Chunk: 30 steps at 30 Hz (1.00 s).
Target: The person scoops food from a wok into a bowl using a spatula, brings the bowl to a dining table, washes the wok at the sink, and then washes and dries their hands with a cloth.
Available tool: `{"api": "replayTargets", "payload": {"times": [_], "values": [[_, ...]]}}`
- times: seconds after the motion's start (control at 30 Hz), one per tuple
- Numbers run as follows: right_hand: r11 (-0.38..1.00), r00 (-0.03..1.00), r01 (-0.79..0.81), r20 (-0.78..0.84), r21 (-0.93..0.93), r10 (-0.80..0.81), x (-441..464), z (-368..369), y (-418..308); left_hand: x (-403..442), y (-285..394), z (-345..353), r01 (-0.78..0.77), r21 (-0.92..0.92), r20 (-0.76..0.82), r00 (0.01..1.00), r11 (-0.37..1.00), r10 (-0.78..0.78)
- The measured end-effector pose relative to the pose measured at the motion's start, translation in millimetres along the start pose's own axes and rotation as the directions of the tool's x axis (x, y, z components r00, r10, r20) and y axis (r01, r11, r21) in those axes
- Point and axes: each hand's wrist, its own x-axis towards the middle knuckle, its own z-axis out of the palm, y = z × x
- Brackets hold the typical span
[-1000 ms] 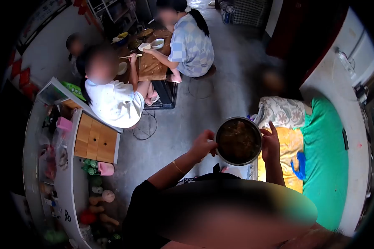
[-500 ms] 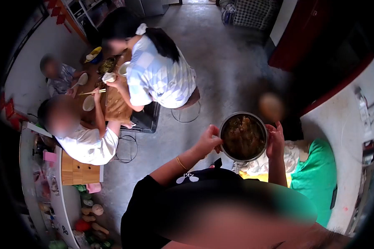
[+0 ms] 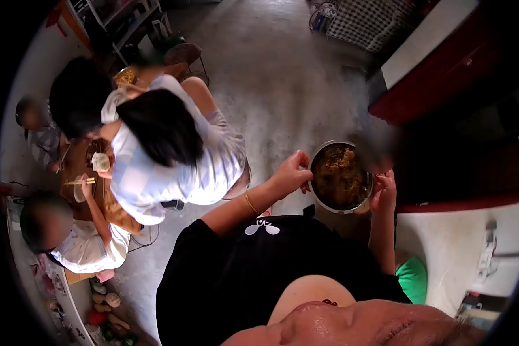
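A round metal bowl (image 3: 335, 177) with brown, soupy food inside is held in front of my black shirt. My left hand (image 3: 292, 173) pinches its left rim, with a gold bracelet on that wrist. Its right side is in the grip of my right hand (image 3: 384, 191), fingers closed at the rim. A dark blurred patch covers part of the upper right rim and some of the right fingers.
At the left, people sit round a wooden table (image 3: 116, 209) with bowls and food. The nearest person (image 3: 167, 155) wears a light checked shirt; another holds chopsticks (image 3: 79, 182). Vegetables (image 3: 113, 300) lie on the floor lower left. A dark red cabinet (image 3: 432, 75) stands right.
The view has shifted, and the seated people now appear farther left, the nearest one larger. Less of the green cloth shows at right. The bowl stays between both my hands.
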Motion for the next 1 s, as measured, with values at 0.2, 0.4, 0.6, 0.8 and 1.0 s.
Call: {"api": "replayTargets", "payload": {"times": [0.2, 0.4, 0.6, 0.8, 1.0], "values": [[0.996, 1.0, -0.015, -0.028, -0.084, 0.013, 153.5, 38.3, -12.7, 126.4, 56.8, -44.2, -0.054, -0.015, -0.056, 0.997, 0.998, 0.053], [0.99, 0.982, -0.107, 0.146, -0.089, 0.119, 331.7, 86.0, 18.4, 232.0, 88.9, -124.1, -0.108, -0.048, -0.217, 0.972, 0.993, 0.096], [0.956, 0.85, -0.279, 0.442, -0.087, 0.289, 528.6, 169.2, 39.7, 330.3, 139.1, -192.2, -0.184, -0.065, -0.495, 0.859, 0.981, 0.129], [0.877, 0.616, -0.418, 0.636, -0.236, 0.465, 622.3, 317.7, 120.5, 333.2, 170.2, -288.3, -0.234, -0.101, -0.77, 0.634, 0.967, 0.073], [0.817, 0.468, -0.464, 0.688, -0.342, 0.555, 649.9, 452.4, 204.6, 311.6, 197.1, -400.8, -0.304, -0.039, -0.916, 0.393, 0.952, 0.087]]}}
